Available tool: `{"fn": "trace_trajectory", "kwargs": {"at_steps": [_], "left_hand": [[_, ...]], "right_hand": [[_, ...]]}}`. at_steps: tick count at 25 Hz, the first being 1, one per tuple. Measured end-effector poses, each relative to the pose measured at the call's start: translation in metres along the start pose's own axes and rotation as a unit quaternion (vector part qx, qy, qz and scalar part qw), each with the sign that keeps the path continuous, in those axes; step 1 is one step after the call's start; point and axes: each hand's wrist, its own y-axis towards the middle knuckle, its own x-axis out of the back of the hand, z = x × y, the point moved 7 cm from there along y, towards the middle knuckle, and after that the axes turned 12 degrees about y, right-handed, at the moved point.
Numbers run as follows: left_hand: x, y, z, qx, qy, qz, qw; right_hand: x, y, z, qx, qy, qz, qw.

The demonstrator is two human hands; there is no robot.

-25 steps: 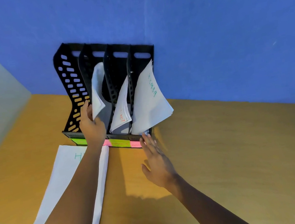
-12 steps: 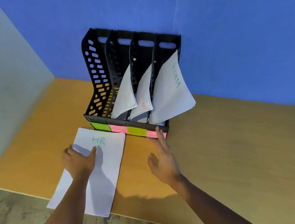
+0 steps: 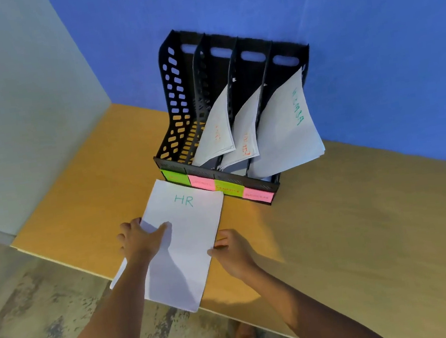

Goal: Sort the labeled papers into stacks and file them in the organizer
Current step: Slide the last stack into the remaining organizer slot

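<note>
Both hands are on the HR stack (image 3: 186, 240): the left hand (image 3: 139, 239) grips its left edge, thumb on top of the sheets and fingers curled at the side, while the right hand (image 3: 232, 250) pinches the right edge lower down. This stack lies flat on the desk (image 3: 366, 220) just in front of the organizer (image 3: 177, 95), its top corner nearly touching the green label (image 3: 175, 178), its near end hanging over the desk edge. Three slots already hold leaning papers; the leftmost slot, above that green label, looks free and is probably where HR belongs.

Loose sheets like these are light, floppy and slippery against one another, so they will likely sag and fan if lifted by one side. Holding both long edges, squeezed slightly so the stack bows stiff, seems the safer hold; the overhanging end offers room for fingers underneath.
</note>
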Motion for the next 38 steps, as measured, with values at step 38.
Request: {"fn": "trace_trajectory", "kwargs": {"at_steps": [38], "left_hand": [[0.065, -0.14, -0.126, -0.327, -0.451, 0.112, 0.823]], "right_hand": [[0.105, -0.07, 0.071, 0.318, 0.065, -0.151, 0.934]]}}
